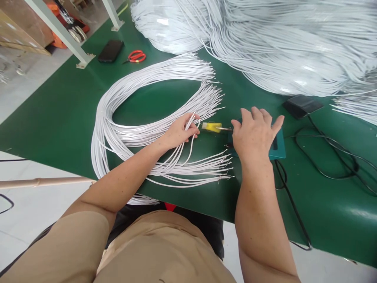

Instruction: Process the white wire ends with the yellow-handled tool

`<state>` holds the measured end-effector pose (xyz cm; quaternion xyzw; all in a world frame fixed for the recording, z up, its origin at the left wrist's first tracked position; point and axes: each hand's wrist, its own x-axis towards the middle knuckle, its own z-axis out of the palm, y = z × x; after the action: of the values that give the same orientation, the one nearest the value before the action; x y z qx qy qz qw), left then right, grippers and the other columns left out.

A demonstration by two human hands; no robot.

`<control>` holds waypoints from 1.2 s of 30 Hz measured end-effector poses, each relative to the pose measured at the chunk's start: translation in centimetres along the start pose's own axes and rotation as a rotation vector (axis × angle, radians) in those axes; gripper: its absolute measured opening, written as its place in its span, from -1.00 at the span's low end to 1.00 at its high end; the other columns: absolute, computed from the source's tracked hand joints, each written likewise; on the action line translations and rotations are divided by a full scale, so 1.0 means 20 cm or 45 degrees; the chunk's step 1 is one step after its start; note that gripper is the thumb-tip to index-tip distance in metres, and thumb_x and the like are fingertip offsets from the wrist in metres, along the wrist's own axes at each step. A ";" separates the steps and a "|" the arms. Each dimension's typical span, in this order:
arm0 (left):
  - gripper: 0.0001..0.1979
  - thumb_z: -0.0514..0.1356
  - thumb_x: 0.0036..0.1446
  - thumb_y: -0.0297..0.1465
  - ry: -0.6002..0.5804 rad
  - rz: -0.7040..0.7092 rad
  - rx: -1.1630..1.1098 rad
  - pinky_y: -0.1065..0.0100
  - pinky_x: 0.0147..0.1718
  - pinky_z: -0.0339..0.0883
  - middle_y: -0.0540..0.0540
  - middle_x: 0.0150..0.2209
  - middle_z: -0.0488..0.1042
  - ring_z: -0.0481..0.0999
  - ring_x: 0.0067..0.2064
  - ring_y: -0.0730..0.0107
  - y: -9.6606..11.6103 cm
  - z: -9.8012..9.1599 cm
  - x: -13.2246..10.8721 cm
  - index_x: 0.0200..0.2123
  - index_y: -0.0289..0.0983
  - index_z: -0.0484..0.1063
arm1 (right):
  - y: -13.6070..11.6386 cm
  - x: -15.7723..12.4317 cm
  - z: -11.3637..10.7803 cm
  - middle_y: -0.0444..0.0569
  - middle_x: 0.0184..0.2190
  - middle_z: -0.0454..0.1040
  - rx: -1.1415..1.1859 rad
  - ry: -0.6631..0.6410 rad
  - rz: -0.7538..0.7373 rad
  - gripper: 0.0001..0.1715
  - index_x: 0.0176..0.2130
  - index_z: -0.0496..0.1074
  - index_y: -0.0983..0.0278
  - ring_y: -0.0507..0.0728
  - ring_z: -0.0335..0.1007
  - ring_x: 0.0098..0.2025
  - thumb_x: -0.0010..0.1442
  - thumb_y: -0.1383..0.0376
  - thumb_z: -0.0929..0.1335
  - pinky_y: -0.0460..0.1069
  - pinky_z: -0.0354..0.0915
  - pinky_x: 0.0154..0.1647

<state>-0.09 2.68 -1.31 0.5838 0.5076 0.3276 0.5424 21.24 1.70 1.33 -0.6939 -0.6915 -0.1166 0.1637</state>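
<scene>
My left hand (pixel 183 129) is closed on a few white wires (pixel 173 158), their tips poking up past the fingers. They curve down towards a large looped bundle of white wires (pixel 101 114), whose cut ends fan out to the right. My right hand (pixel 255 131) lies palm down with fingers spread on a teal device (pixel 278 147), hiding most of it. Between the hands is a yellow handle (pixel 212 127) with a metal shaft reaching under my right thumb; whether the shaft is fixed to the device is hidden. Loose wire ends (pixel 212 167) lie below it.
Big heaps of white wire (pixel 282 43) cover the far right of the green table (pixel 44 118). Red-handled scissors (pixel 137 56) and a black phone-like object (pixel 111 51) lie at the back left. A black pedal-like block (pixel 302 106) and black cables (pixel 332 177) are at right.
</scene>
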 end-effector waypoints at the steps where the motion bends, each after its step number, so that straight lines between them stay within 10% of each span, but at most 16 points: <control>1: -0.51 0.22 0.05 -0.43 0.010 0.011 -0.025 0.59 -0.60 0.20 0.01 -0.37 0.48 0.55 -0.34 0.45 0.00 -0.01 0.00 0.09 -0.25 0.28 | -0.02 0.00 -0.02 0.24 0.14 0.43 0.060 0.029 -0.019 -0.58 0.08 0.43 0.33 0.40 0.24 0.21 0.37 0.23 0.19 0.43 -0.01 0.23; 10: -0.70 0.36 -0.01 -0.35 0.016 0.057 -0.302 0.45 -0.25 0.36 0.01 -0.36 0.46 0.46 -0.32 0.52 -0.01 -0.05 -0.01 -0.18 -0.32 0.50 | -0.42 -0.17 -0.11 0.14 -0.35 0.57 0.504 -0.387 -1.064 -0.67 -0.30 0.57 0.39 0.23 0.39 -0.17 0.34 0.31 0.26 0.11 0.22 -0.04; 23: -0.51 0.36 0.04 -0.31 -0.113 -0.114 -0.416 0.46 -0.32 0.38 -0.06 -0.27 0.53 0.53 -0.28 0.48 0.06 -0.08 -0.06 0.05 -0.28 0.42 | -0.42 -0.18 -0.18 0.12 -0.25 0.61 0.461 -0.842 -0.588 -0.59 -0.17 0.58 0.30 0.23 0.52 -0.25 0.38 0.15 0.23 0.03 0.23 -0.32; 30: -0.59 0.33 0.06 -0.31 -0.150 -0.190 -0.328 0.53 -0.54 0.27 -0.12 -0.28 0.57 0.51 -0.41 0.52 0.04 0.01 -0.08 -0.03 -0.32 0.41 | -0.09 -0.04 -0.31 -0.05 -0.37 0.58 0.681 -0.458 -0.257 -0.64 -0.28 0.57 0.29 0.07 0.42 -0.35 0.35 0.27 0.22 -0.05 0.23 -0.30; 36: -0.73 0.28 0.07 -0.41 -0.115 -0.171 -0.031 0.55 -0.57 0.29 -0.12 -0.16 0.52 0.52 -0.39 0.54 0.05 0.08 -0.10 -0.13 -0.30 0.41 | 0.01 -0.11 -0.21 0.12 0.13 0.46 0.154 -0.564 -0.587 -0.67 -0.26 0.64 0.28 0.32 0.21 0.28 0.19 0.49 0.29 0.27 0.07 0.30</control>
<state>0.99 0.36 -0.25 0.5559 0.5166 0.2701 0.5926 21.63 -1.84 4.30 -0.5166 -0.8548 0.0447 0.0195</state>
